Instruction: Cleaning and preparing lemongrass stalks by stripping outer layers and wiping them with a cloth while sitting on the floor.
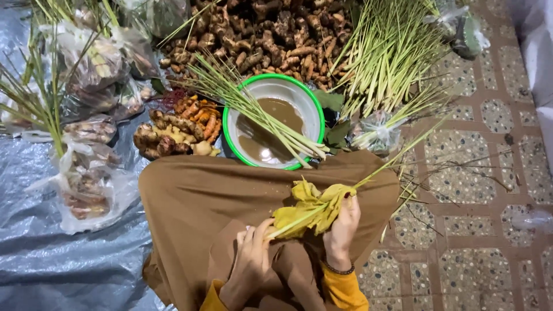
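Observation:
My right hand (341, 229) grips a lemongrass stalk (385, 167) wrapped in yellow leaves (308, 208), held over my brown skirt (196, 201). The stalk's green tip points up and right. My left hand (252, 253) pinches the stalk's pale lower end. Just ahead of my lap stands a white basin with a green rim (271, 80) holding muddy brown water, with several lemongrass stalks (259, 112) lying across it.
A heap of brown ginger-like roots (265, 34) lies behind the basin. A pile of lemongrass (386, 57) is at upper right, turmeric and other roots (178, 129) at left, clear bags of produce (86, 173) on a grey tarp (52, 259). Patterned tile floor (461, 219) spreads on the right.

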